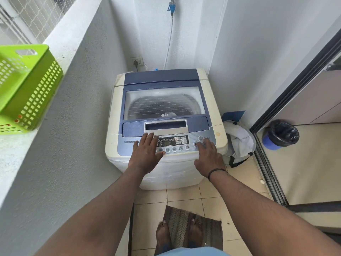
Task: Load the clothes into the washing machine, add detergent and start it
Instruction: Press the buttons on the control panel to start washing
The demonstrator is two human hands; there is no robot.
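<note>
Top-load washing machine (166, 163) stood in a narrow balcony corner, lid (164, 100) shut; through its window the drum showed dark clothes, detail unclear. Green plastic basket (27, 85) sat tilted on the ledge (11, 154) at left, contents not visible apart from small orange bits at its low edge. White laundry bag (239, 143) slumped just beside the machine's right flank; black-lined bin (282, 134) beyond the sliding-door track (267, 172).

Left hand (146, 153) lay flat on the control panel (184, 143), fingers (147, 138) straight and spread, holding nothing. Right hand (209, 156) rested at the panel's right end, fingers loosely bent, tips on the buttons, gripping nothing.

Walls hemmed the machine left and behind; little side room. Tiled floor (184, 196), woven mat (203, 230) under bare feet. Inlet hose (169, 41) ran down the back wall from a blue tap fitting; a wall socket (137, 61) held a plug.
</note>
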